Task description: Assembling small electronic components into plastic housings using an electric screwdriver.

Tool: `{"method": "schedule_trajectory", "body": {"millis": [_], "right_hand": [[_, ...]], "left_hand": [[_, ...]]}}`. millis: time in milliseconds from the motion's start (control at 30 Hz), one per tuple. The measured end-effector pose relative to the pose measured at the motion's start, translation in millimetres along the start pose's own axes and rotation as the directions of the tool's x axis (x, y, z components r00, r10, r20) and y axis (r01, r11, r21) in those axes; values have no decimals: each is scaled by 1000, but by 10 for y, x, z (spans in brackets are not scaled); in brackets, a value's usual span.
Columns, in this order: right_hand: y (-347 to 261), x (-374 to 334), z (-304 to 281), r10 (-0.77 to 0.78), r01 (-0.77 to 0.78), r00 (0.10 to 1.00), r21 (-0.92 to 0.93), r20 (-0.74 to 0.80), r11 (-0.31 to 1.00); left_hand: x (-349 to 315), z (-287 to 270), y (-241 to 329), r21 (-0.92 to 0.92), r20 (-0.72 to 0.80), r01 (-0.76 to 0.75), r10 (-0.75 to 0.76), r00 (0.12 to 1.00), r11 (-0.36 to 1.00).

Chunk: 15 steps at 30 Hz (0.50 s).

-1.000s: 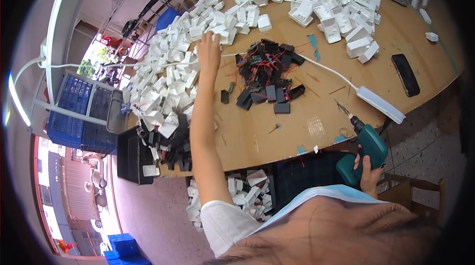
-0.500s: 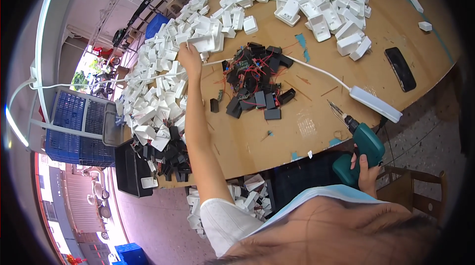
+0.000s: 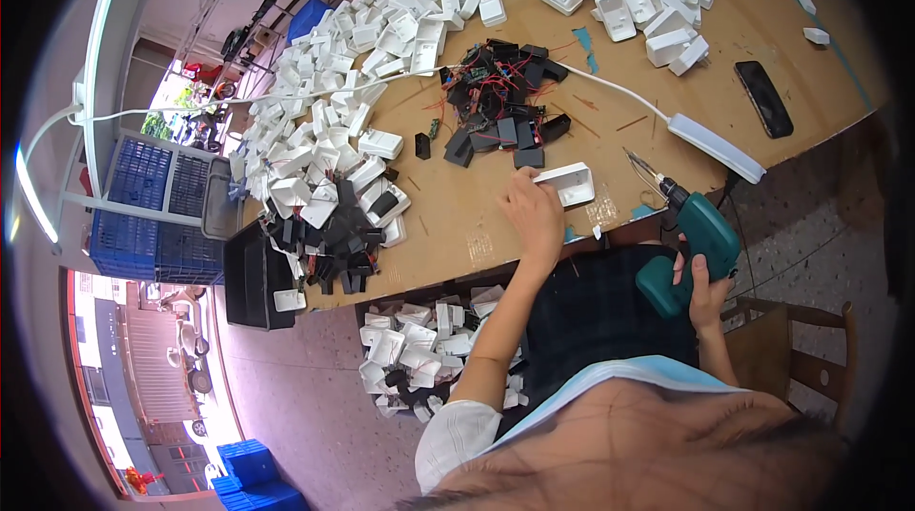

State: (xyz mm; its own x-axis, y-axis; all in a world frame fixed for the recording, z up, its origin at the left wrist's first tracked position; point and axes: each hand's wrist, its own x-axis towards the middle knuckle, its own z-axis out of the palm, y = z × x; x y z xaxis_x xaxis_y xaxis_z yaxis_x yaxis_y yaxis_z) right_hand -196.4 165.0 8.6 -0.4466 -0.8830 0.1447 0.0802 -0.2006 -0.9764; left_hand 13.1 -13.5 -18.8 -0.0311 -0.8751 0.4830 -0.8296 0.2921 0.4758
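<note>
Pulled back from the far white heap, the left hand (image 3: 536, 211) is now pressing its fingers on 1 white plastic housing (image 3: 568, 183) lying at the near edge of the wooden table (image 3: 658, 72). Right hand (image 3: 703, 292) is gripping a teal electric screwdriver (image 3: 694, 236) closed-fisted. Black wired parts (image 3: 500, 96) are lying just beyond, nothing between.

A dark rectangular phone (image 3: 763, 98) lies on the wooden worktable (image 3: 496, 225) near a long white power strip (image 3: 715, 148). Blue slatted plastic crates (image 3: 152, 211) stand left, beside a heap of white plastic casings (image 3: 324, 91).
</note>
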Motion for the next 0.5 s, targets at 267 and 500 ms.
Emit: {"method": "schedule_trajectory", "body": {"millis": [267,500], "right_hand": [[-27,-81,-126,7,-7,1000,-5,16,1000],[-11,-132,-200,8,-8,1000,-11,15,1000]], "left_hand": [[137,-345,-64,-117,37,-100,105,994,988],[605,-593,-327,-441,431,39,173,886,897]]}}
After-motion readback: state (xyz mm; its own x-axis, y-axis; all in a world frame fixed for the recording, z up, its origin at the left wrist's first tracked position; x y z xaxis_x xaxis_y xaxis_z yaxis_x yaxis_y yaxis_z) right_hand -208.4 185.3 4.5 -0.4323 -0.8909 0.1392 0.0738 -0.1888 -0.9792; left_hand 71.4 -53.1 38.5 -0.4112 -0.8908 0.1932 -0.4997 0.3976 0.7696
